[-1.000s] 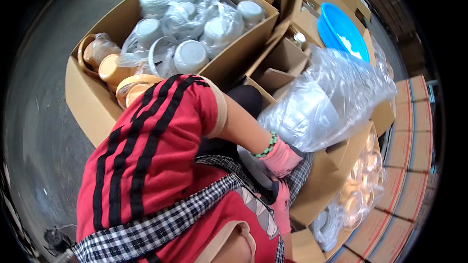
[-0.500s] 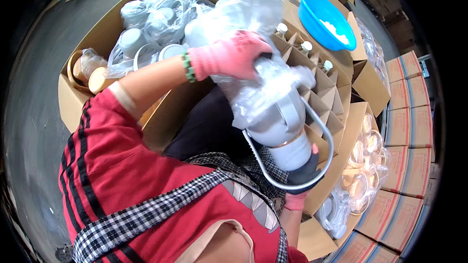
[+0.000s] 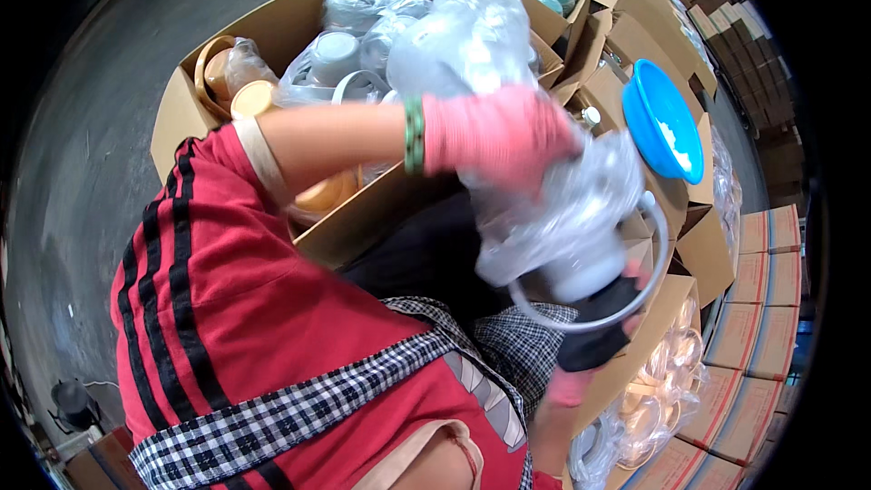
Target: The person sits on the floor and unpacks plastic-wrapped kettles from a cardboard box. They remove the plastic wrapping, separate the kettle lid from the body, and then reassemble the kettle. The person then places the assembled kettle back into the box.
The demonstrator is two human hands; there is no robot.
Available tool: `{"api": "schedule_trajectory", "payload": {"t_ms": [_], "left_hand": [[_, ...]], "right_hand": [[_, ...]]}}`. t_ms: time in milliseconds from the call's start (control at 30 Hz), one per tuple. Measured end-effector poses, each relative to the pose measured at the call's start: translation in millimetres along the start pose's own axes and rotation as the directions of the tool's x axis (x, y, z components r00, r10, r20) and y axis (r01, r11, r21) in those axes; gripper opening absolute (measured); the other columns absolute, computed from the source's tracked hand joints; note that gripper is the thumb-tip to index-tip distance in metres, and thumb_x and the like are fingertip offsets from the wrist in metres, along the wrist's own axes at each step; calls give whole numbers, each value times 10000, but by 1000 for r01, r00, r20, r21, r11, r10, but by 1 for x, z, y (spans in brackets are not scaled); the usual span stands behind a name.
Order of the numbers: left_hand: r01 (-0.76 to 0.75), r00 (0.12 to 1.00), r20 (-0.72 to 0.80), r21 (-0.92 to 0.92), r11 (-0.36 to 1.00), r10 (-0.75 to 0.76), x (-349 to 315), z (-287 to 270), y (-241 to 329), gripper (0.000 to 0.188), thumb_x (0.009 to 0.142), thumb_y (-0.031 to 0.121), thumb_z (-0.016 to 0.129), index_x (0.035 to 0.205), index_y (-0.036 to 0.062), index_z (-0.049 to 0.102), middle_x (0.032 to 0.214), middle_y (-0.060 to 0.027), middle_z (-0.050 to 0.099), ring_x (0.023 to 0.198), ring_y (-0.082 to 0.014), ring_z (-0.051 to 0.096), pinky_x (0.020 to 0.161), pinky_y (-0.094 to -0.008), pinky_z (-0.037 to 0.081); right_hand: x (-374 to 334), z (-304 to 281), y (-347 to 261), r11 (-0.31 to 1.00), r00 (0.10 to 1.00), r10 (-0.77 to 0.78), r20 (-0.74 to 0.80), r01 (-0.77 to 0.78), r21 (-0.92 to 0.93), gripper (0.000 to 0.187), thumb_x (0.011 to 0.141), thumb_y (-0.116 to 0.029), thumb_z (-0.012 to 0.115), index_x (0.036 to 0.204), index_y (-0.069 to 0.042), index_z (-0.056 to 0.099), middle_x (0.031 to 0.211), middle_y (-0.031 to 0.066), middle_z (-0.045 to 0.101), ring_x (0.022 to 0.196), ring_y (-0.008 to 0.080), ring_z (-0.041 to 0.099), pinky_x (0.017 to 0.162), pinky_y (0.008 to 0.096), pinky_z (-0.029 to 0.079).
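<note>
A light grey jug-like vessel [image 3: 590, 270] with a loop handle is tilted in front of me, its upper part covered by a clear plastic bag [image 3: 567, 209]. My left hand [image 3: 508, 138], in a pink glove, is closed on the bag; its fingers are blurred by motion. Lower down, my right hand [image 3: 599, 313], in a black and pink glove, grips the vessel's narrow end. The vessel's handle [image 3: 658, 254] loops out past the bag and in front of my right hand. More loose plastic film [image 3: 467, 23] rises beyond my left hand.
A carton [image 3: 177, 132] at left holds bagged grey vessels [image 3: 336, 59] and orange ones [image 3: 254, 98]. A blue basin [image 3: 640, 118] with white pieces stands at far right. A white-capped bottle [image 3: 591, 116] shows behind the bag. Bagged peach items [image 3: 649, 408] and stacked cartons [image 3: 726, 336] lie rightward.
The bag now covers more of the vessel's body. My left hand has moved right and down along it, while my right hand still grips the narrow end. The whole view has shifted.
</note>
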State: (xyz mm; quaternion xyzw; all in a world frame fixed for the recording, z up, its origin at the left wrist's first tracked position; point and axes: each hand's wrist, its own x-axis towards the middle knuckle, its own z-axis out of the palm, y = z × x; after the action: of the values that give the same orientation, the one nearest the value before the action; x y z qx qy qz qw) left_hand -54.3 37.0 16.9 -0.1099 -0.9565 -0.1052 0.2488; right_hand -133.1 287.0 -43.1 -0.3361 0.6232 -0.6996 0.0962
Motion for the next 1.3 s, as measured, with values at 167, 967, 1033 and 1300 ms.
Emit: {"api": "schedule_trajectory", "payload": {"t_ms": [167, 967, 1033, 1300], "left_hand": [[308, 852, -373, -210, 928, -367, -6, -63, -72, 522, 560, 359, 740, 918, 7, 601, 808, -134, 619, 764, -223, 599, 733, -304, 464], [429, -87, -884, -449, 784, -459, -190, -111, -183, 409, 600, 257, 769, 837, -32, 603, 782, -41, 617, 662, -118, 524, 656, -253, 439], [555, -61, -858, -453, 697, -510, -201, -98, -178, 387, 612, 250, 766, 834, -22, 603, 763, -35, 622, 666, -116, 541, 643, -246, 445], [429, 11, -816, -518, 740, -578, -233, -88, -137, 308, 668, 108, 715, 905, -29, 573, 841, -45, 613, 734, -104, 552, 672, -237, 454]], "right_hand": [[66, 17, -12, 961, 988, -84, -133, 115, 251, 674, 865, -490, 339, 1332, -25, 201, 1375, 124, 227, 1271, 241, 210, 1012, 380, 198], [50, 24, 84, 844, 841, 419, 342, -222, -488, 345, 818, -219, 565, 1077, -2, 498, 1004, 95, 540, 912, 158, 515, 810, 266, 405], [56, 36, 81, 865, 848, 360, 389, -147, -480, 342, 819, -213, 567, 1070, 12, 504, 1000, 104, 549, 908, 178, 523, 812, 273, 409], [125, 188, 42, 723, 669, 498, 552, -672, 162, 320, 818, -253, 583, 991, 11, 533, 871, 114, 590, 758, 175, 581, 673, 273, 473]]}}
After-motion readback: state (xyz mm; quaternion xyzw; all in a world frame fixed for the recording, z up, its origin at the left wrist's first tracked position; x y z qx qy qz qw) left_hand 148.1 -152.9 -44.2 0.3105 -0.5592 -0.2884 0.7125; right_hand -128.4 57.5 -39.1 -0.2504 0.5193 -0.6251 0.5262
